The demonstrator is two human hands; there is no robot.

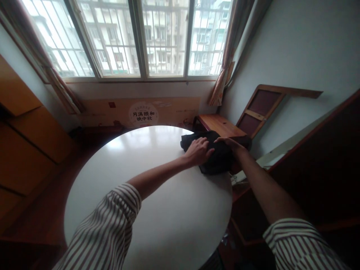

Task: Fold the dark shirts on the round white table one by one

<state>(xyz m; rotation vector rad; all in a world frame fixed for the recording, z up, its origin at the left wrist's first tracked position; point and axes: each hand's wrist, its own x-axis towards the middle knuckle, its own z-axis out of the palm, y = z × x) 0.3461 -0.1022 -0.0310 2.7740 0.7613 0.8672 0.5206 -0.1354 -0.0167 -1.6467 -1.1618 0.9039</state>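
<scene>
A black fabric bundle (pixel 216 161), perhaps a bag or folded garment, lies at the far right edge of the round white table (pixel 157 210). On its top left part rests my left hand (pixel 198 150), fingers stretched out and thumb apart. My right hand (pixel 233 145) is around the bundle's right side, with a finger or thumb along the top. The rest of that hand's fingers are hidden behind its edge. Part of the bundle appears to reach past the table rim.
Behind the bundle stands a low wooden table (pixel 222 125). A wooden-framed panel (pixel 263 105) leans at the right wall. A printed orange box (pixel 112 110) lies below the barred windows (pixel 163 37). Orange cabinets (pixel 25 138) line the left side, and dark wooden furniture (pixel 323 168) fills the right.
</scene>
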